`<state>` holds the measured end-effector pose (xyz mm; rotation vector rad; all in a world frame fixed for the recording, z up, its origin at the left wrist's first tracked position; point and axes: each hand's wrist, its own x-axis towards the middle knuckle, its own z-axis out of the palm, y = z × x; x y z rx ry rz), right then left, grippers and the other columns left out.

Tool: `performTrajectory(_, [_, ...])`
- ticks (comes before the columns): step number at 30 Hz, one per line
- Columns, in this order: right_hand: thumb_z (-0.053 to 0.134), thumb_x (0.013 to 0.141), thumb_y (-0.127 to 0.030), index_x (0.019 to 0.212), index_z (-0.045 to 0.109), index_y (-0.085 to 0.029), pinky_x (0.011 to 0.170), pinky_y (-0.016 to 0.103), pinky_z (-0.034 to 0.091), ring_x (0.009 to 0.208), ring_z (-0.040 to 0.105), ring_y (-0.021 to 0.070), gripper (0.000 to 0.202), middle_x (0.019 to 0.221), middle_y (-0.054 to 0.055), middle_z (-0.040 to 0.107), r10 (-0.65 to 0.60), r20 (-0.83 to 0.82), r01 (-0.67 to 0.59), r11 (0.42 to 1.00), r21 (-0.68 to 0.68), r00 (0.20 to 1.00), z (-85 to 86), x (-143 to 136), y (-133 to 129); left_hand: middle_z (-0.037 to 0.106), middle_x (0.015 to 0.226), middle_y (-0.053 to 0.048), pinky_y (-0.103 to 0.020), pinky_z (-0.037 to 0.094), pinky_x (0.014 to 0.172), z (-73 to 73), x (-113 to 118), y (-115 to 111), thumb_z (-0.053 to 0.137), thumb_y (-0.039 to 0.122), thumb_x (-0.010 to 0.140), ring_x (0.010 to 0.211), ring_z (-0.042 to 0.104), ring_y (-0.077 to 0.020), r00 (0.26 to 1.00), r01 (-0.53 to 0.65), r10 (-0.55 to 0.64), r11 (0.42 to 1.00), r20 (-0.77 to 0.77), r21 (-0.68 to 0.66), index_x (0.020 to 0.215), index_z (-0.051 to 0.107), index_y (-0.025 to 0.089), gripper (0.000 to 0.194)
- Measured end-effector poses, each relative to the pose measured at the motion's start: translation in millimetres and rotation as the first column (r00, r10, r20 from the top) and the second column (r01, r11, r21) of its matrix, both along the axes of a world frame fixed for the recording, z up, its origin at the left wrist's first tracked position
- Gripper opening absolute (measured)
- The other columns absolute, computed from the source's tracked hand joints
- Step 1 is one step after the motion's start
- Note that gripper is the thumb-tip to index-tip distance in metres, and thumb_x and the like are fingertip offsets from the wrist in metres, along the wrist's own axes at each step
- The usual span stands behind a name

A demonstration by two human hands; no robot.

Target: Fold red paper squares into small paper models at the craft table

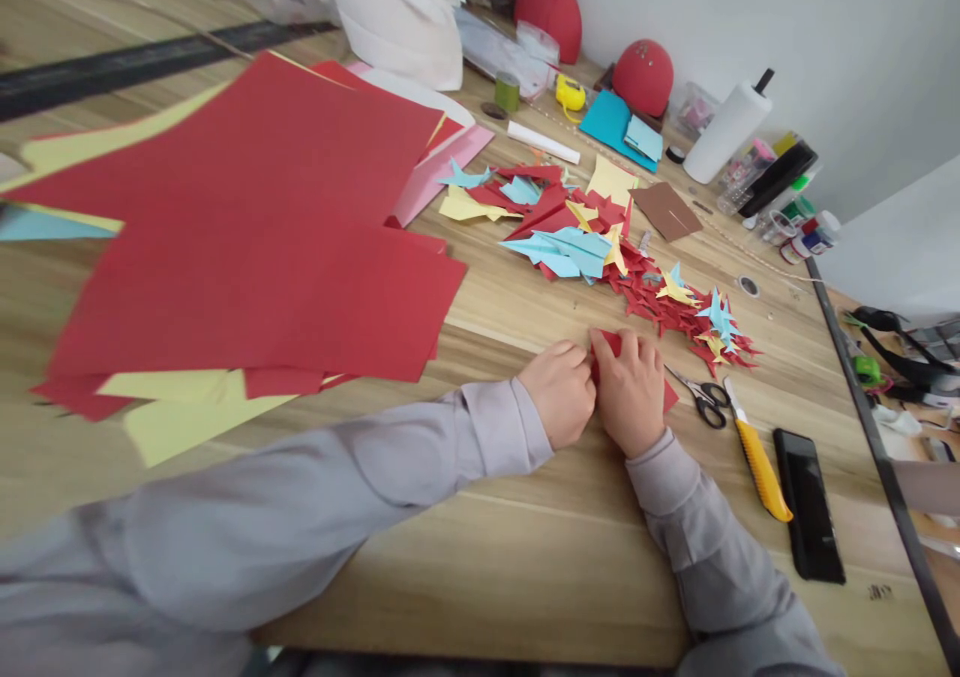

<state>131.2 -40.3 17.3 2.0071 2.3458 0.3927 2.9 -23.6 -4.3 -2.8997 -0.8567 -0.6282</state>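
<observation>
A folded piece of red paper (pixel 670 397) lies on the wooden surface (pixel 487 577) under the right hand (pixel 634 397), with the left hand (pixel 559 394) at its left edge. Just right of it are black-handled scissors (pixel 706 397), then a yellow utility knife (pixel 761 469) with its blade out and a black smartphone (pixel 810 507). Beyond the hands, paper planes (pixel 559 252) and small folded red pieces (pixel 637 292) make a long heap, crowding the space ahead. Large red sheets (pixel 262 257) fill the left side, covering most of the yellow ones (pixel 180 427) beneath. The hands hide much of the folded paper. The left hand is curled, its fingertips out of sight; whether either hand grips or merely presses cannot be told.
</observation>
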Motion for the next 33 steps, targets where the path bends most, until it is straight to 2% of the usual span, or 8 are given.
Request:
performTrajectory(6, [0.04, 0.091, -0.022, 0.132, 0.049, -0.028, 0.078, 0.038, 0.035, 0.091, 0.048, 0.0259, 0.042, 0.11, 0.011, 0.058, 0.007, -0.027, -0.006, 1.0, 0.006, 1.0, 2.3, 10, -2, 0.067, 0.083, -0.015, -0.042, 0.044, 0.079, 0.3, -7, 9, 0.05, 0.021, 0.083, 0.086, 0.057, -0.0244, 1.0, -0.017, 0.016, 0.997, 0.025, 0.07, 0.076, 0.071, 0.011, 0.024])
performTrajectory(11, [0.04, 0.092, -0.023, 0.132, 0.049, -0.021, 0.071, 0.036, 0.035, 0.081, 0.054, 0.0233, 0.042, 0.091, 0.012, 0.062, -0.039, 0.043, 0.041, 0.998, -0.052, 0.998, 20.0, 4, -25, 0.066, 0.106, -0.015, -0.044, 0.043, 0.083, -1.9, -20, 33, 0.045, 0.023, 0.087, 0.099, 0.054, -0.0272, 0.984, -0.15, 0.14, 0.984, 0.108, 0.096, 0.085, 0.072, 0.012, 0.029])
performTrajectory(16, [0.037, 0.095, -0.027, 0.116, 0.059, -0.02, 0.066, 0.031, 0.033, 0.069, 0.056, 0.017, 0.032, 0.075, 0.006, 0.064, 0.089, -0.055, -0.097, 0.981, -0.167, 0.994, 37.9, -9, -38, 0.061, 0.121, -0.014, -0.045, 0.042, 0.085, -16.8, -26, 50, 0.043, 0.029, 0.088, 0.108, 0.051, -0.029, 0.978, -0.175, 0.169, 0.984, 0.122, 0.041, 0.095, 0.072, 0.015, 0.032])
performTrajectory(19, [0.035, 0.095, -0.025, 0.113, 0.061, -0.017, 0.071, 0.033, 0.034, 0.079, 0.057, 0.0204, 0.032, 0.083, 0.008, 0.066, 0.047, -0.043, -0.049, 0.998, -0.045, 0.998, 33.9, 2, -27, 0.059, 0.125, -0.012, -0.044, 0.041, 0.088, -22.8, -27, 55, 0.044, 0.03, 0.089, 0.112, 0.049, -0.0278, 0.986, -0.122, 0.12, 0.992, 0.116, 0.01, 0.097, 0.071, 0.019, 0.031])
performTrajectory(24, [0.043, 0.092, -0.021, 0.106, 0.062, -0.014, 0.08, 0.035, 0.035, 0.093, 0.053, 0.0227, 0.025, 0.108, 0.013, 0.062, 0.171, -0.014, -0.172, 0.983, -0.065, 0.985, 12.1, 14, -16, 0.061, 0.124, -0.007, -0.041, 0.039, 0.087, -16.5, -32, 61, 0.043, 0.029, 0.092, 0.112, 0.048, -0.0246, 0.99, -0.094, 0.093, 0.996, 0.107, -0.001, 0.097, 0.071, 0.025, 0.029])
performTrajectory(27, [0.044, 0.091, -0.019, 0.104, 0.062, -0.012, 0.077, 0.038, 0.035, 0.089, 0.052, 0.0241, 0.023, 0.104, 0.015, 0.062, 0.144, 0.05, -0.143, 0.989, -0.029, 0.988, 4.7, 6, -24, 0.066, 0.114, -0.007, -0.038, 0.04, 0.085, -6.3, -31, 57, 0.04, 0.024, 0.092, 0.104, 0.052, -0.0222, 0.992, -0.1, 0.099, 0.995, 0.078, 0.002, 0.099, 0.07, 0.02, 0.031])
performTrajectory(30, [0.046, 0.09, -0.018, 0.097, 0.063, -0.011, 0.072, 0.038, 0.035, 0.082, 0.051, 0.0245, 0.019, 0.092, 0.014, 0.061, 0.082, 0.08, -0.082, 0.997, -0.01, 0.993, 3.3, -6, -36, 0.068, 0.106, -0.009, -0.036, 0.043, 0.081, 0.1, -23, 44, 0.042, 0.022, 0.091, 0.096, 0.055, -0.0207, 0.998, -0.039, 0.036, 0.998, -0.051, -0.052, 0.096, 0.07, 0.015, 0.029])
performTrajectory(33, [0.05, 0.089, -0.024, 0.093, 0.063, -0.012, 0.07, 0.038, 0.034, 0.079, 0.05, 0.0249, 0.018, 0.085, 0.012, 0.059, 0.065, 0.08, -0.065, 0.998, -0.002, 0.995, 4.7, -13, -43, 0.063, 0.118, -0.012, -0.037, 0.043, 0.082, -0.5, -15, 33, 0.047, 0.025, 0.089, 0.106, 0.053, -0.024, 0.989, -0.059, 0.048, 0.995, -0.139, -0.081, 0.1, 0.069, 0.015, 0.027])
